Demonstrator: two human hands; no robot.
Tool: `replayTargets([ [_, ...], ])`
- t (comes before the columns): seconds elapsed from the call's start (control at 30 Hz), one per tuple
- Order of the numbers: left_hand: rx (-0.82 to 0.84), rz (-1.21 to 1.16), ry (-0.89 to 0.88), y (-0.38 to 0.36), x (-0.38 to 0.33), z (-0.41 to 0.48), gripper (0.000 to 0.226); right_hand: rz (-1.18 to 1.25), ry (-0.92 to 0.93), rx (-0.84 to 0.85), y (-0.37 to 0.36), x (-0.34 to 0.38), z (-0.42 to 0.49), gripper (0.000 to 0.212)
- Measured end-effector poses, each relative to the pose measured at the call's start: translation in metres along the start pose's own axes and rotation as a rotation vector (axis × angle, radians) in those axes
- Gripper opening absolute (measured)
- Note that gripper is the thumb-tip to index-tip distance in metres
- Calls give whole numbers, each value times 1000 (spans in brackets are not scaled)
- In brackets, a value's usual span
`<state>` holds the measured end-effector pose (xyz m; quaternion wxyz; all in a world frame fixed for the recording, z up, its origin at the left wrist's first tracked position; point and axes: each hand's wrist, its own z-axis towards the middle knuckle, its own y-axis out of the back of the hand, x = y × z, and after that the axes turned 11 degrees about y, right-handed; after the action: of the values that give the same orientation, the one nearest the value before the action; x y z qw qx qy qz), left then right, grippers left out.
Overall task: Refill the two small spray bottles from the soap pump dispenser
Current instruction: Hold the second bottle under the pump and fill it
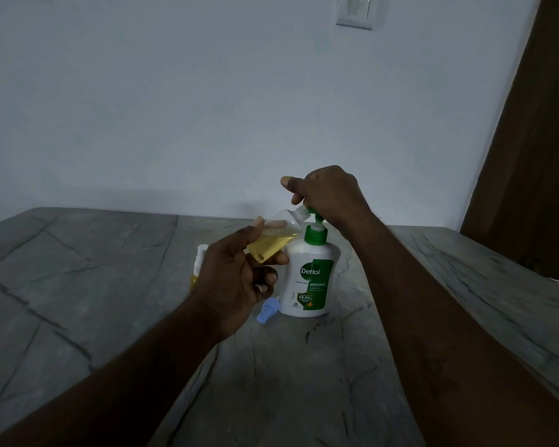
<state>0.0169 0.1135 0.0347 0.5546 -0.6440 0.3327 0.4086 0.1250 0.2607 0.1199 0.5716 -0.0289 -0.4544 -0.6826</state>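
Note:
A white soap dispenser (310, 279) with a green pump stands upright on the grey marble table (110, 285). My right hand (329, 195) rests on top of the green pump head, fingers closed over it. My left hand (236, 279) holds a small clear spray bottle (276, 238), uncapped and tilted, its open neck up against the pump's nozzle. Yellow liquid fills roughly its lower half. A second small bottle (198, 267) with a white cap and yellow liquid stands behind my left hand, mostly hidden. A blue spray cap (268, 309) lies on the table beside the dispenser's base.
A pale wall rises right behind the table, with a white switch plate (357, 11) high up. A brown wooden door (530, 156) stands at the right. The room is dim.

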Motion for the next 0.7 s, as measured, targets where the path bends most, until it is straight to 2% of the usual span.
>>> replayTargets([
  [0.5,-15,-40,13,1,4,0,45,91,-161,118,-5,-4,-2,41],
  [0.7,-8,-25,15,0,4,0,46,63,-124,112,-6,-5,-2,42],
])
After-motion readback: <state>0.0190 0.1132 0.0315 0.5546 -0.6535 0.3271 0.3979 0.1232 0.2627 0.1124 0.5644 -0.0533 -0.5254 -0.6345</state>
